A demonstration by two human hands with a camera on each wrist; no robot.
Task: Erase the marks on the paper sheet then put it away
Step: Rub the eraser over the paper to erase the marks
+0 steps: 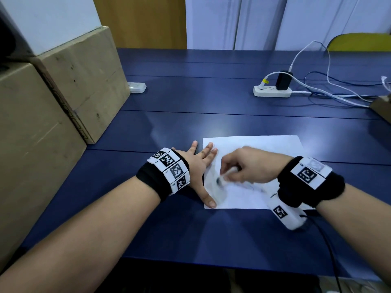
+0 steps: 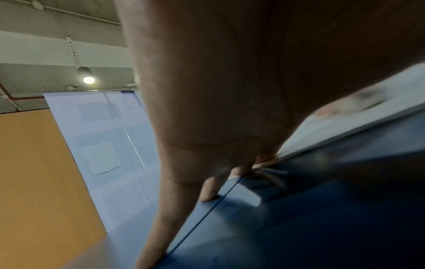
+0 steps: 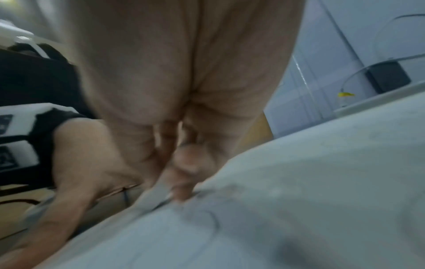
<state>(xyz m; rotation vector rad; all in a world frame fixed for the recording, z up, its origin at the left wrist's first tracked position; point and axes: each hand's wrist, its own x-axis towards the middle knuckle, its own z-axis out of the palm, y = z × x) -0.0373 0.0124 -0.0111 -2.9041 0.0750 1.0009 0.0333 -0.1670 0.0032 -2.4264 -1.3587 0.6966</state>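
Paper sheet (image 1: 264, 149): thin white paper, matt, grey smudging near its left edge. Table (image 1: 211, 115): dark blue, smooth, semi-gloss, light reflections on top. Boxes (image 1: 80, 81): brown corrugated cardboard, matt, scuffed. Power strip (image 1: 271, 91): white plastic, smooth. Wristbands (image 1: 152, 180): black cloth, soft-looking.

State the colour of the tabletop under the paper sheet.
Dark blue tabletop; clearest in the head view.
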